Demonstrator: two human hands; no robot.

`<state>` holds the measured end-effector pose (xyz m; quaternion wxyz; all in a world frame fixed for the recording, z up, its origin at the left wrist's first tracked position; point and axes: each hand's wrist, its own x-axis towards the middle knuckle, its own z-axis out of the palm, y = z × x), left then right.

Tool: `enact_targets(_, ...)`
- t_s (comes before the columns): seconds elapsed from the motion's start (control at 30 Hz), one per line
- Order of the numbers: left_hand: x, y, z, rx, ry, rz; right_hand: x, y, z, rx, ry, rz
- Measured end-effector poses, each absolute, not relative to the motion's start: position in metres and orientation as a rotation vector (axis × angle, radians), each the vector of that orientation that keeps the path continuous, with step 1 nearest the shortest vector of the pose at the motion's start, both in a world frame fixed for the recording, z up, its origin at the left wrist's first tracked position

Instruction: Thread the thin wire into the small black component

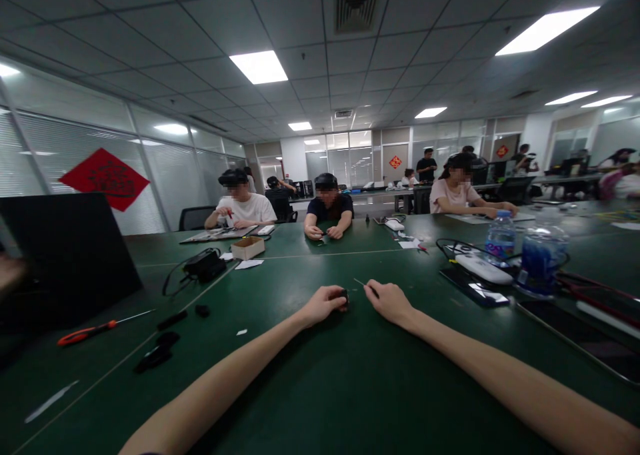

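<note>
1. Over green tabletop [310, 402], head view: left hand [323, 306] is curling nearly closed, gripping small black part [345, 298] at the fingertips.
2. Right hand [389, 302] is pinching thin metal pin [361, 284] between its fingers, staying just beside the small black part.
3. Around 8 o'clock, red-handled screwdriver [87, 332] is lying on the table; near 11 o'clock, cardboard box [247, 247] is sitting; near 2 o'clock, water bottle [501, 236] is standing.
4. Around 12 o'clock, seated co-worker [329, 210] is working with both hands on the table; near 1 o'clock, another co-worker [453, 195] is sitting, forearms resting on it.
</note>
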<state>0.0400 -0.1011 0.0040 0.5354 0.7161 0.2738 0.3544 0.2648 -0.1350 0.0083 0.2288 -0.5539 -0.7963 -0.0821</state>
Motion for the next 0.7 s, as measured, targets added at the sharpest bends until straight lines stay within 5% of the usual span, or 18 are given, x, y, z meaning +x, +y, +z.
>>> enact_targets(0.7,0.035,-0.085,-0.008,1.360,0.547,1.011,0.262,-0.139,0.007,-1.324,-2.388,-0.268)
